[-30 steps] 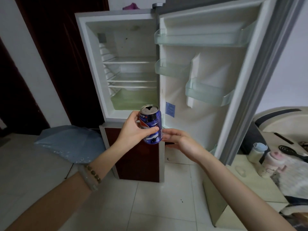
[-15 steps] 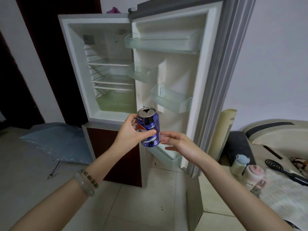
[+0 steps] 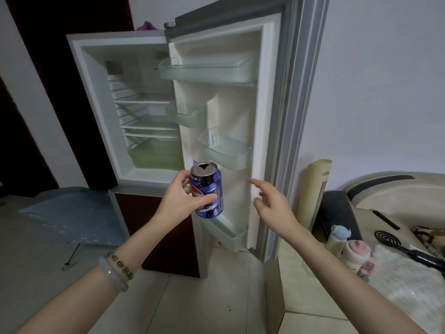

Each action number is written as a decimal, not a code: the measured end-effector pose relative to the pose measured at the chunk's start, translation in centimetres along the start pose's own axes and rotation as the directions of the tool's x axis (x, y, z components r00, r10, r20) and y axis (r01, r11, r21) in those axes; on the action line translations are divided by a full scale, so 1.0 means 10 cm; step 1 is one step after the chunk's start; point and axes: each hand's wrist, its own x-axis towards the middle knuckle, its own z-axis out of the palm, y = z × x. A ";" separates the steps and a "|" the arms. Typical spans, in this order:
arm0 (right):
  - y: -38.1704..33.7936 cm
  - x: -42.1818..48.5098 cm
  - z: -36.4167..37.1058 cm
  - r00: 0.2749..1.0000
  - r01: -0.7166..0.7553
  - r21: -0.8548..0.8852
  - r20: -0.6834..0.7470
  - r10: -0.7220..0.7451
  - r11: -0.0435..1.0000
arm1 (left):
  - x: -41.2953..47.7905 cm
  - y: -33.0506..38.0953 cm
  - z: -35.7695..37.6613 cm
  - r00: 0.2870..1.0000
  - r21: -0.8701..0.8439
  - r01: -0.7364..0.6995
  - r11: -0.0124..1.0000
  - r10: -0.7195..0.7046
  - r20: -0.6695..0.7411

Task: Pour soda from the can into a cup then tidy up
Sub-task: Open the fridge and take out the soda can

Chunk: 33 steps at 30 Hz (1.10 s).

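My left hand (image 3: 179,197) grips a blue soda can (image 3: 208,192) upright in front of the open fridge; the can's top is opened. My right hand (image 3: 272,206) hovers to the right of the can, apart from it, fingers loosely spread toward the inner side of the fridge door (image 3: 240,116). The door carries several clear shelves, one (image 3: 224,150) just above the can. The fridge compartment (image 3: 144,121) has bare shelves. No cup is clearly in view.
A blue umbrella (image 3: 72,213) lies open on the floor at left. At right, a low table (image 3: 308,285) holds a light blue bottle (image 3: 338,236), a pink-lidded container (image 3: 357,251) and a black swatter (image 3: 409,247). A cream tower fan (image 3: 315,189) stands by the door.
My right hand has left the can's side and moved right toward the fridge door. The view has shifted, and the left hand keeps holding the can.
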 end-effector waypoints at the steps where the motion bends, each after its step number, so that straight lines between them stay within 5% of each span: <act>1: 0.08 0.01 -0.06 0.996 0.052 -0.131 -0.058 -0.061 0.990 | 0.02 -0.01 0.00 1.000 0.002 -0.002 1.000 0.002 -0.001; 4: 0.33 0.09 -0.20 0.961 0.131 -0.388 -0.175 -0.213 0.912 | 0.05 -0.02 0.02 1.000 0.004 -0.002 1.000 0.002 0.003; 6: 0.45 0.16 -0.23 0.955 0.063 -0.406 -0.239 -0.173 0.912 | 0.06 -0.03 0.04 1.000 0.001 -0.005 1.000 0.005 0.011; 12: 0.59 0.30 -0.22 0.958 -0.120 -0.265 -0.285 0.041 0.957 | 0.06 -0.09 0.10 1.000 0.060 -0.005 0.998 0.004 0.027; 19: 0.67 0.35 -0.16 0.963 -0.130 -0.072 -0.246 0.109 0.989 | 0.02 -0.09 0.15 1.000 0.080 0.001 0.997 -0.002 0.022; 33: 0.47 -0.01 0.12 0.962 0.174 -0.338 -0.141 -0.232 0.925 | -0.27 -0.17 -0.03 0.999 0.026 0.025 0.999 -0.024 -0.045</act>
